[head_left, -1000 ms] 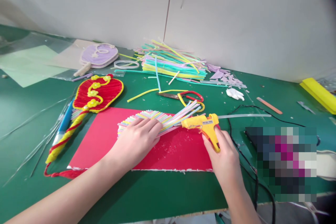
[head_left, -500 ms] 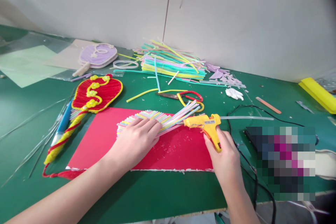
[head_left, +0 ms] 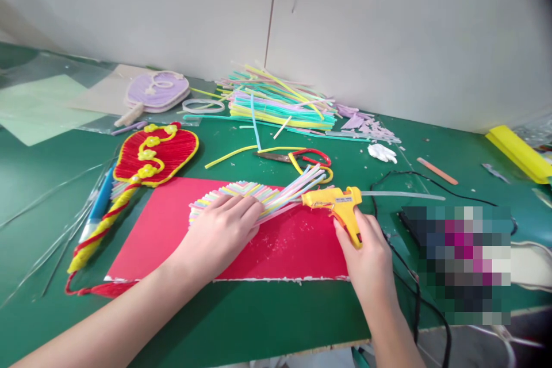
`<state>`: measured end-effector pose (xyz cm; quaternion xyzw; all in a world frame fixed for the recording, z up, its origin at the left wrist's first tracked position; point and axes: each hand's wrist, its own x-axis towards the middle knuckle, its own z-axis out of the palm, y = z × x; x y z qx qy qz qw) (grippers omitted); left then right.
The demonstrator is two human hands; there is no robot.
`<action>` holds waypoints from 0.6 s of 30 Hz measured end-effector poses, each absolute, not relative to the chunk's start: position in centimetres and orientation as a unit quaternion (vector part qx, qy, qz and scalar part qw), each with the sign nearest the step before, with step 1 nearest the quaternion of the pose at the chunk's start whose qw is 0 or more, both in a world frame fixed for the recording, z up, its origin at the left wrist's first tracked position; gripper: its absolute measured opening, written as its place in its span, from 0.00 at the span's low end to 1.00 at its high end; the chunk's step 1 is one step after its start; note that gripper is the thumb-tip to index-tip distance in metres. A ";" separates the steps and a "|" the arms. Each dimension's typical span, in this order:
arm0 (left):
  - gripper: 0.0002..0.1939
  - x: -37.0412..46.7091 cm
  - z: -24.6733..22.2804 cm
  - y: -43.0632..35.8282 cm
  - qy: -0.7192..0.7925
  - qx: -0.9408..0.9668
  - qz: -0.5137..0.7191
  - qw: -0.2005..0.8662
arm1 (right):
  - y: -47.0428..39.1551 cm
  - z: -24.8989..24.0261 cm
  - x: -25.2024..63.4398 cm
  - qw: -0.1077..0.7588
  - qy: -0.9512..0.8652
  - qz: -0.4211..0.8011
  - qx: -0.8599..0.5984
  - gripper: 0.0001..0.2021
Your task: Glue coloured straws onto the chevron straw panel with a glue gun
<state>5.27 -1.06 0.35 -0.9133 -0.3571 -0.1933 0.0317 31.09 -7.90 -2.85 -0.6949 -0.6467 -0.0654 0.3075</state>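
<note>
My left hand presses down on a pastel striped piece of fuzzy sticks, its fingers together and curled over the near side. From that piece, a bundle of loose stick ends fans out to the upper right. A yellow glue gun is gripped in my right hand, its nozzle pointing left against or beside the bundle; the exact contact is hard to make out. A clear glue stick sticks out of the gun's back. Beneath the piece lies a red sheet.
Red-handled scissors lie behind the piece, near a pile of coloured sticks. A red and yellow fan is at left, a lilac fan behind it. A black cable runs right of my right hand, near a pixelated object.
The whole view has shifted slightly, so things on the table appear a little further left. Both hands keep the same grip, and the glue gun stays by the bundle.
</note>
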 end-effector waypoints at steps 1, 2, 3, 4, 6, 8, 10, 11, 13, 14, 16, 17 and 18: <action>0.09 5.2 0.3 -1.1 -0.357 -0.914 -0.189 0.031 | -7.9 -2.8 31.0 0.307 -0.645 -0.065 -0.697 0.18; 0.09 5.2 0.3 -1.1 -0.357 -0.915 -0.187 0.030 | -7.9 -2.8 31.0 0.305 -0.644 -0.067 -0.699 0.18; 0.09 5.3 0.2 -1.0 -0.356 -0.915 -0.185 0.028 | -7.9 -2.7 31.0 0.302 -0.641 -0.074 -0.702 0.18; 0.08 5.3 0.1 -1.1 -0.356 -0.916 -0.183 0.027 | -7.9 -2.6 31.0 0.297 -0.638 -0.083 -0.706 0.18; 0.08 5.4 0.0 -1.1 -0.357 -0.915 -0.186 0.023 | -7.8 -2.4 31.3 0.287 -0.624 -0.109 -0.718 0.18; 0.08 5.5 0.0 -1.2 -0.361 -0.912 -0.192 0.016 | -7.5 -2.0 32.1 0.278 -0.601 -0.141 -0.736 0.20; 0.12 5.5 0.1 -1.3 -0.364 -0.910 -0.198 0.006 | -7.1 -1.6 33.5 0.268 -0.576 -0.168 -0.754 0.21; 0.14 5.5 0.1 -1.4 -0.364 -0.909 -0.201 0.003 | -6.8 -1.4 34.3 0.258 -0.567 -0.176 -0.762 0.22; 0.14 5.6 0.1 -1.5 -0.364 -0.909 -0.203 0.004 | -6.1 -1.3 36.1 0.224 -0.553 -0.179 -0.782 0.23; 0.12 5.6 0.1 -1.5 -0.364 -0.909 -0.204 0.006 | -5.7 -1.4 37.0 0.206 -0.547 -0.178 -0.791 0.24; 0.10 5.8 -0.1 -1.5 -0.361 -0.909 -0.209 0.004 | -5.0 -1.7 38.6 0.178 -0.533 -0.172 -0.809 0.25; 0.10 5.9 -0.3 -1.4 -0.358 -0.909 -0.212 0.000 | -4.7 -1.8 39.2 0.162 -0.533 -0.164 -0.815 0.26; 0.11 6.1 -0.5 -1.4 -0.356 -0.909 -0.216 -0.005 | -4.4 -1.9 39.6 0.144 -0.534 -0.159 -0.818 0.28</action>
